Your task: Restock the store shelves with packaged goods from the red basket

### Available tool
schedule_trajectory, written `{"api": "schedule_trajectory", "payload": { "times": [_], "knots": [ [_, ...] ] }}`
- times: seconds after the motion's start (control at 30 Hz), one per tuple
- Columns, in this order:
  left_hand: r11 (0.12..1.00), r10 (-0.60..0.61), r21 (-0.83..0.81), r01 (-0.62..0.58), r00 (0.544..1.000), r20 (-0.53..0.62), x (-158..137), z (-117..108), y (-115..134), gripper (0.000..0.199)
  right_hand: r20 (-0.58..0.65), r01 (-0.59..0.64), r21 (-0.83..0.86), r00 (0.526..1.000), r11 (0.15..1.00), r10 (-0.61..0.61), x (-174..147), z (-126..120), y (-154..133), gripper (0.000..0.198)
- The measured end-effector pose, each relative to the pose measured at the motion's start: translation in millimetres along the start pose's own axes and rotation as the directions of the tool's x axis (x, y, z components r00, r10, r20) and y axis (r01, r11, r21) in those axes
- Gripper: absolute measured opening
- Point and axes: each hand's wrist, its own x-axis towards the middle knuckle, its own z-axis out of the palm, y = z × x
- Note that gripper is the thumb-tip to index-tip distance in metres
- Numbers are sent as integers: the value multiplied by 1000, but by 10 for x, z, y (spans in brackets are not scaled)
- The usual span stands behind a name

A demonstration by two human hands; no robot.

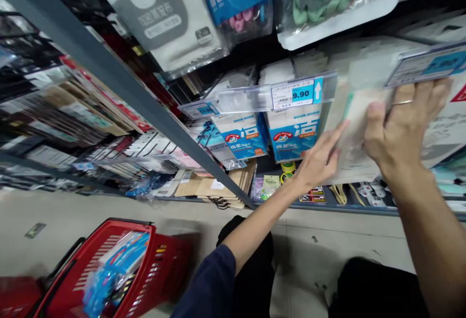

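Note:
Several pale, flat plastic packs (358,148) hang in a row on the right side of the rack; motion blur hides their print. My left hand (320,162) reaches to their left edge, its index finger stretched out against it and its thumb apart. At the right part of the row is my right hand (409,124), a ring on one finger. Its thumb presses a pack's side, while the fingers bend up behind a price label (424,65) that hides their tips. Left of my hands hang blue-and-white packs (293,136) below a 9.90 price label (293,94).
A red shopping basket (153,255) holding blue packs (127,255) stands on the floor at lower left. A grey rack post (145,99) slants across the left. Larger packs (156,22) hang overhead. Small goods lie on the bottom shelf (342,207).

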Motion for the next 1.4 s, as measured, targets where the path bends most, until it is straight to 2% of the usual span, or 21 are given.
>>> {"api": "schedule_trajectory", "payload": {
  "times": [0.1,0.2,0.3,0.4,0.53,0.67,0.77,0.9,1.07,1.13,1.2,1.23,1.3,1.37,1.4],
  "knots": [
    [999,-34,-5,34,999,32,15,-14,17,60,-6,-9,-9,1000,1000,9,-4,28,0,66],
    [998,-52,-32,54,997,51,5,-5,29,62,5,-97,54,995,994,97,-44,53,7,65],
    [996,-57,-69,60,998,34,-3,18,29,62,44,-170,71,985,983,167,-42,70,8,68],
    [995,-95,-40,95,995,4,12,30,7,64,92,-219,7,972,976,217,-19,106,-21,78],
    [975,-210,55,214,975,-70,34,67,-44,62,58,-214,-96,974,972,220,-162,214,-142,85],
    [956,-235,150,250,965,-112,9,185,-86,61,46,-251,-165,964,954,262,-448,330,-173,81],
    [944,-261,170,284,954,-146,-4,275,-105,62,128,-202,-156,966,967,223,-536,318,-39,79],
    [888,-415,137,439,894,-169,95,295,-166,56,227,-137,-148,959,979,169,-457,232,147,78],
    [845,-510,138,516,856,-78,271,209,-228,24,201,-158,-117,963,980,179,-426,203,157,78],
    [831,-524,192,523,850,-45,284,135,-156,25,171,-170,-70,969,983,179,-445,180,127,74],
    [801,-516,322,505,855,-56,283,23,0,32,69,-223,32,973,974,221,-428,138,98,62],
    [785,-498,387,484,864,-72,292,-44,103,33,-12,-272,124,961,954,275,-397,114,85,56],
    [787,-441,437,436,892,-96,354,-167,330,29,-150,-365,394,880,844,451,-288,62,68,48],
    [852,-407,315,419,907,-108,485,-228,525,26,-129,-390,676,772,625,622,-143,10,64,50],
    [885,-411,192,425,905,-113,568,-220,594,29,-74,-380,774,740,506,669,-71,-16,66,52]
  ]
}}
